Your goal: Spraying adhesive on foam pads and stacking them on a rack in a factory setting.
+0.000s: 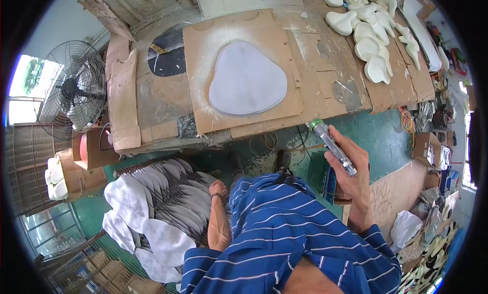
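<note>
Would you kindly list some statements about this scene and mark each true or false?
1. The right hand holds a green-ended handheld tool. True.
2. Both hands grip it. False: the left hand is apart, near the stacked pale pieces.
3. The whitish rounded-triangular piece lies on a cardboard sheet. True.
4. The wire-caged fan stands left of the workbench. True.
5. Dark bottles cover the workbench's right part. False: cream moulded pieces are heaped there.

This looks like a workshop: a battered, cardboard-covered surface (165,101) carries a cluster of cream moulded pieces (374,69). Close-set rows of matching grey pads (165,240), a large caged fan (71,88) and a green floor (384,144) show it too.
</note>
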Tool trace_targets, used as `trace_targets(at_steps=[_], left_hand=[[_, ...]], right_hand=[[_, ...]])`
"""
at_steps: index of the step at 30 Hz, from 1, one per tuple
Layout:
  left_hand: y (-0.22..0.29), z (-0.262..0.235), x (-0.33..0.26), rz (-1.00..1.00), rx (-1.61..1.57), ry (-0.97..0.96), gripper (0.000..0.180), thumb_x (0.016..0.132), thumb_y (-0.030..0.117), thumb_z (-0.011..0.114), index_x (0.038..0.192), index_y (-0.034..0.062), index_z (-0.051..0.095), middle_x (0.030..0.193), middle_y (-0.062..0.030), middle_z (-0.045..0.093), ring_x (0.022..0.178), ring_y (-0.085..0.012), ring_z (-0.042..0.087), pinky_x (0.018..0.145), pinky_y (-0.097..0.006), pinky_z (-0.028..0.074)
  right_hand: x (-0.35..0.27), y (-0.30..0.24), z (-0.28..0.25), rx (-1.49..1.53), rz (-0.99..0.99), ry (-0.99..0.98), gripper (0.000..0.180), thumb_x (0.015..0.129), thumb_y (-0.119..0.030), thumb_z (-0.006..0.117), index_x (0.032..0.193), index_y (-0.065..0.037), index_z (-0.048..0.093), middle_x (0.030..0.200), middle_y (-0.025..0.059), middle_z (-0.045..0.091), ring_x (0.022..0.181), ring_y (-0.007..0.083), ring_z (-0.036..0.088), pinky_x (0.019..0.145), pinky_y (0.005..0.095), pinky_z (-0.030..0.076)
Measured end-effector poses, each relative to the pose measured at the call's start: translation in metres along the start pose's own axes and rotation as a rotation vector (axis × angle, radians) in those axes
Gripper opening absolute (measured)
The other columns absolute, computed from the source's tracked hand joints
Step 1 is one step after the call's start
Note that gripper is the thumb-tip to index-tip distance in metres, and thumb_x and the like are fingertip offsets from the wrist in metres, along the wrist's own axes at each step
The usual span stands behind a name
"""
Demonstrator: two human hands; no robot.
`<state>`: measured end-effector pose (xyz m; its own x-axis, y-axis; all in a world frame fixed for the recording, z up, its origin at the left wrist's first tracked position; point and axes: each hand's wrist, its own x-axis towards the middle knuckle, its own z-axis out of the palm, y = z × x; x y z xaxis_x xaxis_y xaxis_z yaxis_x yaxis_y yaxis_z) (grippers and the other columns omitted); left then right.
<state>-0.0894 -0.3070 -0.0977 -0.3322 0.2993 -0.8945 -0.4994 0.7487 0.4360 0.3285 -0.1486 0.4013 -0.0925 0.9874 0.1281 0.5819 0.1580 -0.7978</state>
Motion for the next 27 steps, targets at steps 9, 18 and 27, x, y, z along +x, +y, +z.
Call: trace_targets(at_steps=[9, 18, 27], left_hand=[[-0.017, -0.006, -0.003, -0.061, 0.161, 0.109, 0.028, 0.094, 0.007, 0.058, 0.120, 0.0052, 0.064, 0.082, -0.0079, 0.069, 0.067, -0.0223, 0.067, 0.063, -0.045, 0.057], [0.003, 0.010, 0.008, -0.049, -0.008, -0.001, 0.032, 0.090, 0.004, 0.058, 0.121, 0.0075, 0.064, 0.081, -0.0075, 0.065, 0.065, -0.0225, 0.062, 0.053, -0.043, 0.053], [0.012, 0.022, -0.003, 0.019, 0.212, 0.031, 0.029, 0.094, 0.008, 0.054, 0.121, 0.0069, 0.064, 0.089, -0.0079, 0.068, 0.071, -0.0220, 0.065, 0.058, -0.043, 0.054]], right_hand=[[-0.021, 0.003, -0.023, -0.126, 0.072, -0.010, 0.060, 0.079, 0.008, 0.075, 0.137, -0.002, 0.062, 0.103, 0.0172, 0.072, 0.087, 0.0257, 0.070, 0.077, 0.0310, 0.053], [-0.031, -0.009, -0.034, -0.082, 0.070, -0.157, 0.056, 0.081, 0.001, 0.075, 0.136, 0.002, 0.062, 0.105, 0.0186, 0.071, 0.087, 0.0259, 0.068, 0.078, 0.0326, 0.051], [-0.039, -0.004, -0.045, -0.075, -0.004, -0.265, 0.070, 0.071, 0.006, 0.070, 0.139, 0.000, 0.059, 0.101, 0.0206, 0.069, 0.086, 0.0320, 0.068, 0.076, 0.0334, 0.052]])
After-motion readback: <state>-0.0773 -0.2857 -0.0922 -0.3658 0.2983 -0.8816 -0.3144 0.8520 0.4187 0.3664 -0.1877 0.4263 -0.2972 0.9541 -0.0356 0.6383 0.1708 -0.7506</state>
